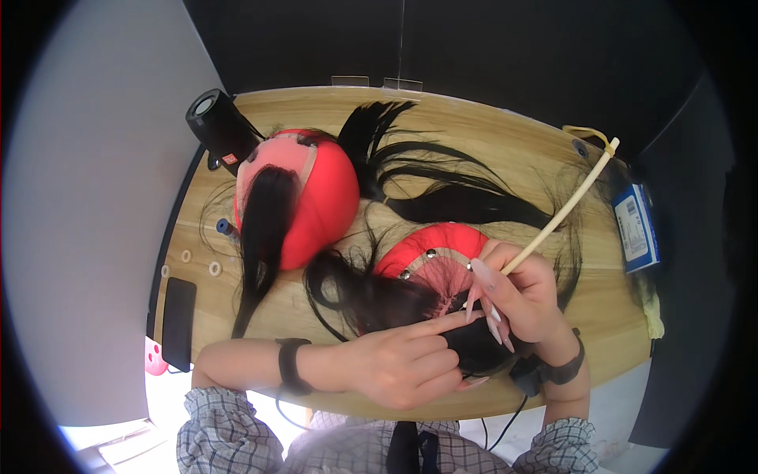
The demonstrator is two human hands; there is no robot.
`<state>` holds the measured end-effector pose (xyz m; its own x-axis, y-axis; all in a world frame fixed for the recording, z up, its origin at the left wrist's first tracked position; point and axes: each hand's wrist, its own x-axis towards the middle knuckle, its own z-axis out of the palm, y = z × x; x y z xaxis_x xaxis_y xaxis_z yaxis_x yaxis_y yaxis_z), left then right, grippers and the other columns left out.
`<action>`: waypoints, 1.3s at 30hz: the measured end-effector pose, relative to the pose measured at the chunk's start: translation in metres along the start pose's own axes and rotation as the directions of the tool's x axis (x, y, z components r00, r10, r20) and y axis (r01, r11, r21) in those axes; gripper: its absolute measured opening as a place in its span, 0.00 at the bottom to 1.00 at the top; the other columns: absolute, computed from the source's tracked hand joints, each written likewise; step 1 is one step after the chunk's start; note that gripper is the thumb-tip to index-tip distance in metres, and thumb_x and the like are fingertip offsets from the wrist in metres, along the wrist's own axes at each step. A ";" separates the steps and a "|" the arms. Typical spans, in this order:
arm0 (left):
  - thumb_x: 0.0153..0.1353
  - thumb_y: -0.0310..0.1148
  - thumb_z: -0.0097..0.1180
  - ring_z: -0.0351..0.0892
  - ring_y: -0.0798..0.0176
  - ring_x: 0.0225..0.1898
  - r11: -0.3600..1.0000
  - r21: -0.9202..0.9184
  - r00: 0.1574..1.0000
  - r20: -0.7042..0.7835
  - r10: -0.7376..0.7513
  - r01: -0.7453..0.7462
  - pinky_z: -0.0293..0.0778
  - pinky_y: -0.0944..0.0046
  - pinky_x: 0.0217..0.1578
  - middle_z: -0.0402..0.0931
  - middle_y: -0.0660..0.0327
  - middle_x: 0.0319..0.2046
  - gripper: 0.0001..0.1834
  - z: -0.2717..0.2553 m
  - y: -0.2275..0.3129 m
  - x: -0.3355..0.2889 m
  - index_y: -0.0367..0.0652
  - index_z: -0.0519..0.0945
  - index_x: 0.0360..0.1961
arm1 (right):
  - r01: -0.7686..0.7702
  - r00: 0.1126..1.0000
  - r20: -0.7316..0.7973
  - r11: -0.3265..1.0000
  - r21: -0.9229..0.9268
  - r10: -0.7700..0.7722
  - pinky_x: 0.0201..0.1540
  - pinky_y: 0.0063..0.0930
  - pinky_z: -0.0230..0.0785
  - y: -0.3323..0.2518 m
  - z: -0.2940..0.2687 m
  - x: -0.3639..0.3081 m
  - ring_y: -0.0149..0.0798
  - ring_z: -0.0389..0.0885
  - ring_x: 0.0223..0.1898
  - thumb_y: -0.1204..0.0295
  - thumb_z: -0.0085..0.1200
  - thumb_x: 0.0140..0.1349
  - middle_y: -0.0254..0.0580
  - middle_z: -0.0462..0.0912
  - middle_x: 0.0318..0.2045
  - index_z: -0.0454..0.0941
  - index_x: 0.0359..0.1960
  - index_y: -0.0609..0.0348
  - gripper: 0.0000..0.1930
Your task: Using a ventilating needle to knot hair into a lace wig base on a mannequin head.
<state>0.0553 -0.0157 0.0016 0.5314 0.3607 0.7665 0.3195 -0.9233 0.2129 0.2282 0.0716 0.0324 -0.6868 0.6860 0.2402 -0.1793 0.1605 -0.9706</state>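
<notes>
My right hand (525, 288) grips a ventilating needle with a long, pale stick handle (562, 212), pinched between thumb and fingers. Its working end points down at the net of a wig cap (444, 272), stretched over a red head form (442, 235) with round-headed pins. Beside it, my left hand (407, 363) has its index finger extended to the net near the needle's end. The other left fingers curl against black hair (482, 347); just how they grip it is partly hidden. Loose dark hair (379, 296) spreads left of the cap.
A second red head form (328, 201) with a part-haired cap stands behind to the left, by a black cylindrical speaker (217, 122). Long black hair (466, 204) lies across the wooden table (513, 134). A phone-like black slab (179, 324) lies left; a blue-white box (636, 227) stands right.
</notes>
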 end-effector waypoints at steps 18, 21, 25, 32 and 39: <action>0.54 0.25 0.61 0.62 0.68 0.16 1.000 -0.014 1.000 0.019 0.010 -0.010 0.77 0.45 0.55 0.61 0.64 0.16 0.11 -0.001 -0.002 -0.002 0.36 0.73 0.19 | 0.016 0.998 -0.053 0.999 -0.050 -0.018 0.18 0.10 0.53 0.004 0.005 -0.002 0.14 0.65 0.16 0.78 0.56 0.63 0.30 0.76 0.21 0.74 0.30 0.63 0.05; 0.54 0.25 0.61 0.62 0.69 0.16 1.000 -0.003 1.000 0.020 0.008 -0.008 0.77 0.46 0.55 0.61 0.65 0.16 0.11 -0.001 -0.001 -0.002 0.36 0.73 0.19 | -0.060 0.994 -0.090 0.997 -0.039 0.056 0.18 0.11 0.55 0.002 0.008 -0.005 0.16 0.66 0.16 0.80 0.55 0.63 0.33 0.76 0.21 0.72 0.30 0.63 0.05; 0.52 0.24 0.60 0.66 0.67 0.17 1.000 -0.004 1.000 0.013 0.005 -0.005 0.74 0.43 0.56 0.59 0.63 0.16 0.12 -0.001 0.000 -0.003 0.35 0.71 0.17 | 0.036 0.998 -0.036 0.982 -0.187 -0.044 0.20 0.12 0.61 0.008 0.005 -0.006 0.20 0.70 0.17 0.82 0.53 0.63 0.40 0.77 0.23 0.68 0.31 0.63 0.06; 0.52 0.26 0.61 0.65 0.66 0.18 1.000 0.005 1.000 -0.014 0.002 -0.002 0.74 0.44 0.56 0.59 0.63 0.17 0.14 0.002 0.000 -0.003 0.37 0.69 0.16 | 0.323 0.933 -0.045 0.886 -0.333 -0.357 0.20 0.15 0.61 0.017 0.010 -0.004 0.22 0.72 0.19 0.83 0.56 0.59 0.37 0.78 0.21 0.74 0.30 0.62 0.04; 0.50 0.27 0.62 0.65 0.65 0.18 1.000 0.011 1.000 -0.027 0.008 -0.008 0.75 0.45 0.56 0.58 0.63 0.17 0.14 0.003 0.000 -0.004 0.38 0.68 0.15 | 0.313 0.942 -0.018 0.894 -0.322 -0.336 0.25 0.21 0.68 0.012 0.010 -0.004 0.31 0.79 0.22 0.84 0.56 0.57 0.42 0.81 0.23 0.74 0.30 0.63 0.04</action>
<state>0.0552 -0.0168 -0.0034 0.5124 0.3495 0.7844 0.3239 -0.9246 0.2003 0.2215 0.0640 0.0196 -0.5736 0.6049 0.5523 -0.1480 0.5866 -0.7962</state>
